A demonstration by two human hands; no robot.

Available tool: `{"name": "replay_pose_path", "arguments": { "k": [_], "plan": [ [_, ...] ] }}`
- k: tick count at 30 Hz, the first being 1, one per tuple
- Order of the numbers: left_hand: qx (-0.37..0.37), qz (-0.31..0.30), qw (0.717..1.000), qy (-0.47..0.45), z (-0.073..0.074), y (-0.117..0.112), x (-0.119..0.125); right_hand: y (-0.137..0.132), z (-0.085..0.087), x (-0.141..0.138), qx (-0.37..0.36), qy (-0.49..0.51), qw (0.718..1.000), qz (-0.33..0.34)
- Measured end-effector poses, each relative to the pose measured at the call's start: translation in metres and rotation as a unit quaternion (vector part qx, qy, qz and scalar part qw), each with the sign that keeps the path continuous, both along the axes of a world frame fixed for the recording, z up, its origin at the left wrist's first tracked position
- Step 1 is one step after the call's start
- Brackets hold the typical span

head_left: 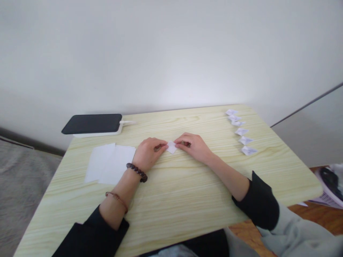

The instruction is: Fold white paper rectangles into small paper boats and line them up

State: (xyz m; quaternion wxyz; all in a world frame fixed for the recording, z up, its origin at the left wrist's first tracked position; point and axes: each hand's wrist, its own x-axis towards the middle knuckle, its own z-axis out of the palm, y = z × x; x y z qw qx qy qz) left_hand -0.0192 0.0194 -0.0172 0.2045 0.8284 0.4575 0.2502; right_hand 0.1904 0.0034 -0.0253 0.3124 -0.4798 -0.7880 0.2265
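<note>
A small folded white paper (pixel 171 147), diamond-shaped, is held between my two hands above the middle of the table. My left hand (pixel 150 152) pinches its left corner with thumb and fingertips. On the opposite corner, my right hand (pixel 193 146) has a matching pinch. Flat sheets of white paper (pixel 118 165) lie overlapping just left of my left hand. Over on the right side stands a row of several small folded paper boats (pixel 249 150), each with a raised point.
At the back left, a phone with a dark face (pixel 93 123) rests on a white block, a white cable (pixel 128 122) coming from its right end. The pale wood-grain table (pixel 171 203) meets a white wall behind. A purple basket (pixel 329 194) is on the floor at right.
</note>
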Motion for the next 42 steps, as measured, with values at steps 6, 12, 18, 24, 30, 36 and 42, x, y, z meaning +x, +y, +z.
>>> {"name": "replay_pose_path", "arguments": {
  "k": [6,12,18,24,30,36,42],
  "plan": [
    [0.037,-0.044,0.998,0.020,0.001,0.001,-0.004,-0.001,-0.005,0.002,0.060,-0.028,0.998,0.020],
    [0.127,-0.076,0.987,0.070,0.000,-0.001,-0.002,-0.008,-0.009,0.000,0.146,-0.108,0.983,0.032],
    [0.182,-0.106,0.972,0.103,-0.001,-0.004,-0.006,-0.012,-0.009,0.000,0.178,-0.162,0.970,0.044],
    [0.227,-0.127,0.957,0.127,-0.003,-0.008,-0.013,-0.017,-0.008,0.003,0.184,-0.163,0.968,0.060],
    [0.241,-0.136,0.949,0.152,0.003,-0.015,-0.009,-0.025,-0.007,0.003,0.194,-0.164,0.966,0.049],
    [0.182,-0.085,0.973,0.114,0.008,-0.018,-0.002,-0.028,0.000,-0.003,0.175,-0.175,0.969,0.026],
    [0.143,-0.008,0.986,0.081,-0.003,-0.015,0.005,-0.021,0.002,-0.004,0.102,-0.108,0.989,-0.009]
  ]
}}
